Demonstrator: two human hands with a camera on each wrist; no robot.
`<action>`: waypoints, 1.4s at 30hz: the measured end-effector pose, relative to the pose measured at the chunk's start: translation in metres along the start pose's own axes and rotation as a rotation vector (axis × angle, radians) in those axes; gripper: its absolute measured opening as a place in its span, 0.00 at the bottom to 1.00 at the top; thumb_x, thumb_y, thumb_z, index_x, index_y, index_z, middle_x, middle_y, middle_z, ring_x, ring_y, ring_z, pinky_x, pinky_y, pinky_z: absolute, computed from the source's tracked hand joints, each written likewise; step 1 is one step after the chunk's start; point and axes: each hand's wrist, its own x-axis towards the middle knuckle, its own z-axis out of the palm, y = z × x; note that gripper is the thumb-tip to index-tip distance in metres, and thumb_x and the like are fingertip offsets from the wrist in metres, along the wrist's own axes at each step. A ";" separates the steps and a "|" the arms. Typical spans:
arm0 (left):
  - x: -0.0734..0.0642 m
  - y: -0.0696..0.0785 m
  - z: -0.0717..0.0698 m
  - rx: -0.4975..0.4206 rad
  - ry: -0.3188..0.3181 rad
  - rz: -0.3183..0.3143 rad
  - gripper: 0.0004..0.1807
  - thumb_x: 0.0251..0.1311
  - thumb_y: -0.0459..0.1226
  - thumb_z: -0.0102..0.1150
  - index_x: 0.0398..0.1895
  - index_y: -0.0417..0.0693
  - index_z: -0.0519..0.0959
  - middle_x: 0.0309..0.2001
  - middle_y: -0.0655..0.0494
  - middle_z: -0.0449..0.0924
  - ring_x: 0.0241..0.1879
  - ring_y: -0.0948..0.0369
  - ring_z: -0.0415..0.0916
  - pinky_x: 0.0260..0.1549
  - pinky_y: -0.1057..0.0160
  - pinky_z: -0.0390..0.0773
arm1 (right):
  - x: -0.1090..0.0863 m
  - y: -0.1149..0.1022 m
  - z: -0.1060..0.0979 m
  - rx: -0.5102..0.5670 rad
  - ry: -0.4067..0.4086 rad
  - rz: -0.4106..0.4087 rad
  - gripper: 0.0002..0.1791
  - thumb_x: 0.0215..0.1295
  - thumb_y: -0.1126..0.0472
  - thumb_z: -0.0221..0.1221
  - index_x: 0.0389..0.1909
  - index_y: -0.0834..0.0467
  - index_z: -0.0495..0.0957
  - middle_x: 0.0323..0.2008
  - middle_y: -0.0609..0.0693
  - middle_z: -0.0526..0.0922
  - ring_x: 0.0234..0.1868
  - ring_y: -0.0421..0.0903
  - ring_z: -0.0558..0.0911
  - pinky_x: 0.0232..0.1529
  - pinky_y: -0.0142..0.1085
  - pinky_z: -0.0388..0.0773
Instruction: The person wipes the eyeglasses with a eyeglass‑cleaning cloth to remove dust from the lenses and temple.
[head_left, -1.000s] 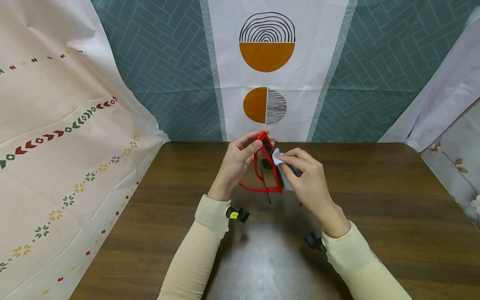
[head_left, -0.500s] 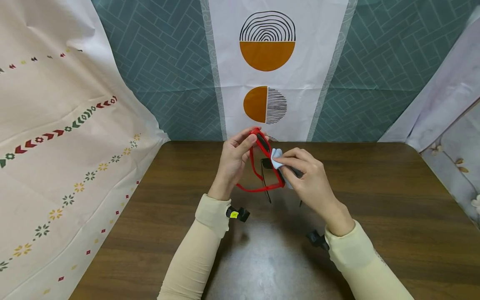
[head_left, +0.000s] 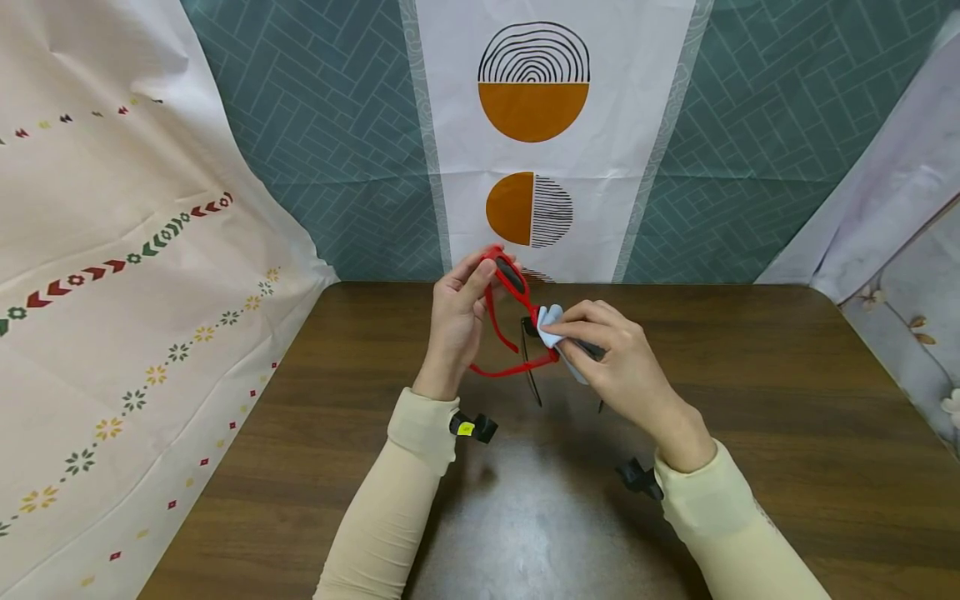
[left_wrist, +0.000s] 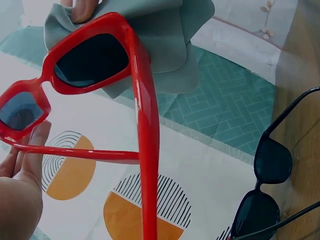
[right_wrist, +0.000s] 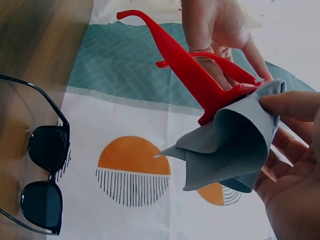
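Red-framed sunglasses [head_left: 512, 279] with dark lenses are held up above the table by my left hand [head_left: 456, 325], which pinches one end of the frame between thumb and fingers. Their temple arms hang unfolded towards me. My right hand [head_left: 618, 346] pinches a thin pale blue-grey cloth [head_left: 550, 321] against the other end of the frame. In the right wrist view the folded cloth [right_wrist: 235, 145] drapes over the front of that lens and hides it. From behind, the left wrist view shows both dark lenses [left_wrist: 92, 60], with the cloth spread beyond the farther one.
Black sunglasses [left_wrist: 265, 185] stand on the brown wooden table [head_left: 360, 375], arms unfolded, beyond the hands; the right hand partly covers them in the head view. A patterned cloth hangs at the table's back edge, others at both sides.
My left hand has shifted left and slightly up with the red sunglasses, which now lean more. The cloth in my right hand has moved slightly left along the frame. The black sunglasses stay put.
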 end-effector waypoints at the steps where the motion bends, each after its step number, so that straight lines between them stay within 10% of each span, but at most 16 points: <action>1: 0.000 0.000 0.000 0.001 0.002 0.002 0.48 0.53 0.57 0.76 0.64 0.25 0.74 0.48 0.50 0.88 0.48 0.57 0.88 0.56 0.59 0.83 | 0.000 0.000 0.000 0.001 -0.004 0.001 0.17 0.57 0.80 0.68 0.44 0.61 0.91 0.43 0.48 0.85 0.48 0.46 0.80 0.49 0.24 0.77; 16: 0.002 0.002 -0.004 -0.109 0.047 0.051 0.42 0.56 0.52 0.75 0.63 0.26 0.76 0.45 0.49 0.89 0.47 0.56 0.88 0.57 0.54 0.81 | -0.002 0.007 -0.017 -0.023 -0.154 0.042 0.17 0.58 0.81 0.68 0.43 0.59 0.91 0.41 0.45 0.84 0.43 0.41 0.80 0.40 0.32 0.80; 23: 0.001 0.001 -0.003 -0.090 0.006 0.015 0.42 0.57 0.55 0.75 0.60 0.28 0.78 0.45 0.50 0.89 0.47 0.56 0.88 0.57 0.58 0.82 | 0.000 0.003 -0.021 0.016 0.023 0.128 0.16 0.63 0.79 0.66 0.45 0.59 0.91 0.39 0.46 0.85 0.39 0.41 0.81 0.39 0.26 0.78; 31: -0.001 -0.001 -0.001 -0.078 -0.036 -0.014 0.31 0.54 0.57 0.77 0.52 0.45 0.86 0.45 0.49 0.89 0.47 0.56 0.88 0.55 0.58 0.83 | 0.001 -0.007 -0.001 0.029 0.080 -0.030 0.18 0.59 0.81 0.67 0.46 0.63 0.90 0.41 0.50 0.85 0.43 0.45 0.81 0.42 0.24 0.77; 42: -0.002 -0.001 0.003 -0.031 -0.066 -0.010 0.58 0.52 0.60 0.76 0.68 0.18 0.66 0.46 0.54 0.89 0.47 0.57 0.89 0.57 0.59 0.81 | 0.000 -0.010 0.001 -0.010 0.014 -0.041 0.17 0.58 0.81 0.68 0.46 0.63 0.90 0.43 0.51 0.84 0.47 0.46 0.80 0.45 0.22 0.78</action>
